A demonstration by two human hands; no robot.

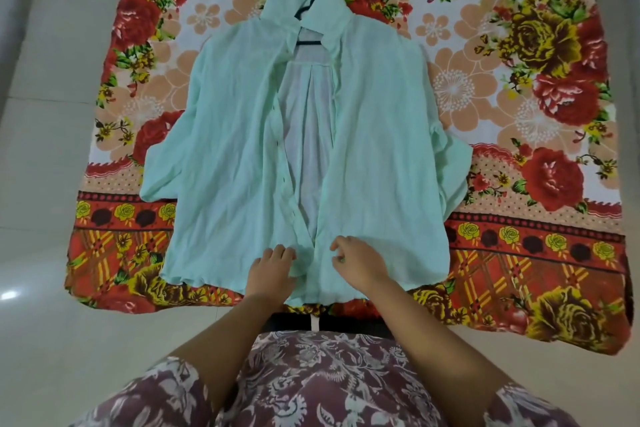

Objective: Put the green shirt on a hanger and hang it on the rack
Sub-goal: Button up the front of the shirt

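The pale mint-green button-front shirt (235, 156) is laid flat on its back on a red-and-orange floral cloth (519, 107) spread over the pale tiled floor (38, 184), collar at the far end, hem at the near end, front panels parted down the middle. A thin dark hanger (304, 9) is seen already inside the collar, its hook poking out at the far side, so the threading step is judged done or nearly so. The left hand (272, 269) is set at the near edge of the left front panel with its fingers curled onto the cloth, apparently gripping it; the right hand (358, 263) is held just beside it over the right panel, fingers bent in close, though whether any fabric or a button is pinched cannot be told. Buttoning or closing the front looks to be the business in hand. No rack is in view. Now the risks: if the near hem is tugged, the thin fabric could be dragged toward the person and the shoulders pulled off the hanger's arms, which are hidden under the cloth, so their seating cannot be confirmed. If the shirt is lifted with the front left open, one shoulder may well be shed. The loose floral cloth could also be caught up with the hem.
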